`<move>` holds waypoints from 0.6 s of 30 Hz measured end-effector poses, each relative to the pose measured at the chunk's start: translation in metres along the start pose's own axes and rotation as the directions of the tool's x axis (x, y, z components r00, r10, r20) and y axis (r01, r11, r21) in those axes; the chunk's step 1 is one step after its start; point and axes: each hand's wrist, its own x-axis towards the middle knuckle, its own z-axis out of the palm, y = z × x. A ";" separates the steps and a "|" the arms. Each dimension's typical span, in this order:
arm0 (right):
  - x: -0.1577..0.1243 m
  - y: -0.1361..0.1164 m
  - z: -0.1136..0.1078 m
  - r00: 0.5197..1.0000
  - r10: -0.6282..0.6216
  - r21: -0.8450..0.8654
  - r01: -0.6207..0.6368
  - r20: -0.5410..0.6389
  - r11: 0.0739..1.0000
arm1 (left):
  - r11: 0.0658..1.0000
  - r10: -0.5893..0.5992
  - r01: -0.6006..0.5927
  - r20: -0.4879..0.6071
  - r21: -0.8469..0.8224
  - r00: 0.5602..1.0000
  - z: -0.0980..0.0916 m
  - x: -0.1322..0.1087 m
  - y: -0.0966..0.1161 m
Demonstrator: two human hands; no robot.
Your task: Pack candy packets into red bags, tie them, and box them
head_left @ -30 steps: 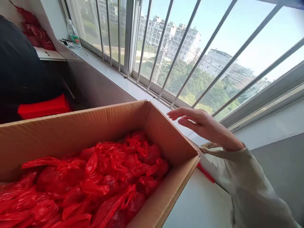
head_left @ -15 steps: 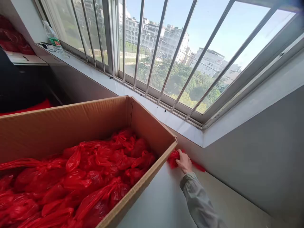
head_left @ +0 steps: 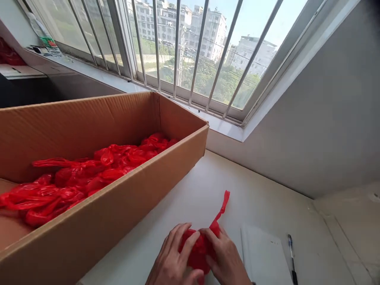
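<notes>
A red plastic bag [head_left: 196,255] is between my two hands at the bottom of the head view, just above or on the white table; its contents cannot be made out. My left hand [head_left: 175,257] curves over the bag's left side, fingers bent against it. On the other side, my right hand [head_left: 227,257] grips the bag, its thumb and fingers closed on the red film. A thin twisted red tail [head_left: 223,206] sticks up and away from the bag beyond my right hand.
To the left stands a large open cardboard box [head_left: 127,206] holding many red plastic bags [head_left: 118,158]. A white notepad or sheet [head_left: 265,257] and a pen [head_left: 291,253] lie right of my hands. Beyond are a barred window, a sill [head_left: 219,126] and a plastic bottle [head_left: 44,35].
My right hand has come back toward me from beside the box's far corner, bringing red plastic along. My left hand has entered the view and is on the bag. The view has shifted.
</notes>
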 end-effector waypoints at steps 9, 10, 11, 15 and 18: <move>-0.068 0.015 0.037 0.972 -0.057 0.218 0.108 -0.229 0.970 | 0.988 0.035 -0.027 0.050 -0.152 0.998 0.051 -0.038 -0.006; -0.072 0.011 0.036 0.970 -0.035 0.228 0.091 -0.239 0.969 | 0.985 0.044 -0.034 0.054 -0.171 0.998 0.051 -0.041 -0.007; -0.075 0.008 0.036 0.967 -0.019 0.233 0.080 -0.253 0.969 | 0.982 0.060 -0.051 0.046 -0.184 0.997 0.052 -0.042 -0.007; -0.084 0.005 0.038 0.940 -0.009 0.235 0.095 -0.341 0.967 | 0.973 0.121 -0.119 -0.001 -0.199 0.993 0.057 -0.044 -0.010; -0.090 0.012 0.034 0.887 0.047 0.228 0.066 -0.460 0.971 | 0.968 0.108 -0.104 0.005 -0.228 0.994 0.058 -0.043 -0.012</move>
